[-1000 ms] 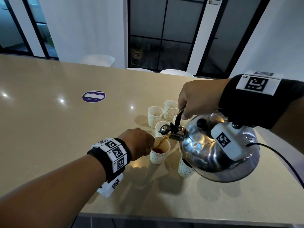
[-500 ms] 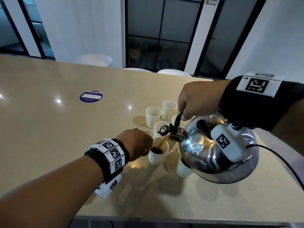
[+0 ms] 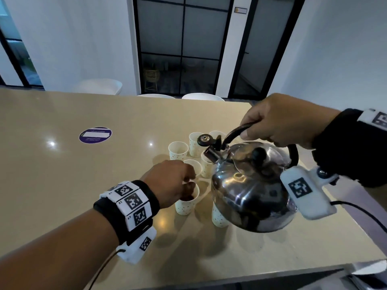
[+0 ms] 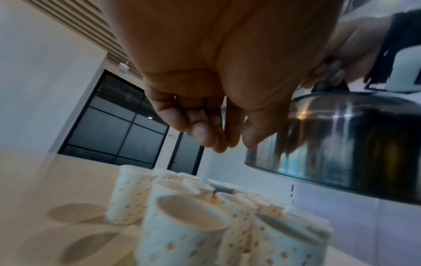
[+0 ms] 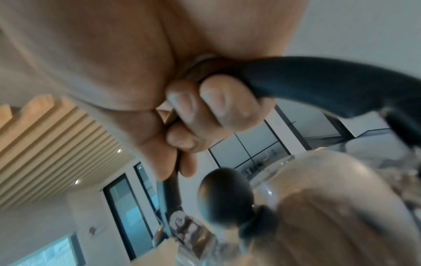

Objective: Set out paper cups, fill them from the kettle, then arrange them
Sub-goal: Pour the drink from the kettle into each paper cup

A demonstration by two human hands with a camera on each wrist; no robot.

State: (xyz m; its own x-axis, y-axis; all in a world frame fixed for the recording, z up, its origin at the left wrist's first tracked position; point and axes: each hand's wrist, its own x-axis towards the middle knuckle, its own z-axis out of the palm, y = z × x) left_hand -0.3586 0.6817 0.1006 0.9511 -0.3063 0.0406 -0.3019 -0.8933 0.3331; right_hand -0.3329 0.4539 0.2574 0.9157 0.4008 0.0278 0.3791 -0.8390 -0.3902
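Bench (image 3: 62,185), beige, glossy; purple round sticker (image 3: 95,135) at 10 o'clock from the cups.

Kettle (image 3: 249,191), steel, held above the bench at 3 o'clock of the cup cluster, spout toward 10 o'clock. Right hand (image 3: 278,122) has its grip clenched round the black handle (image 3: 234,132); right wrist view alone shows fingers (image 5: 218,104) wrapped under the handle, and the lid knob (image 5: 224,195).

Left hand (image 3: 169,181): head view puts it at the rim of the filled cup (image 3: 186,204), dark liquid inside. Left wrist view shows fingers (image 4: 205,131) loosely bent, clear above the cups, grip released.

Paper cups (image 3: 178,150), dotted, clustered; the farther ones look empty.
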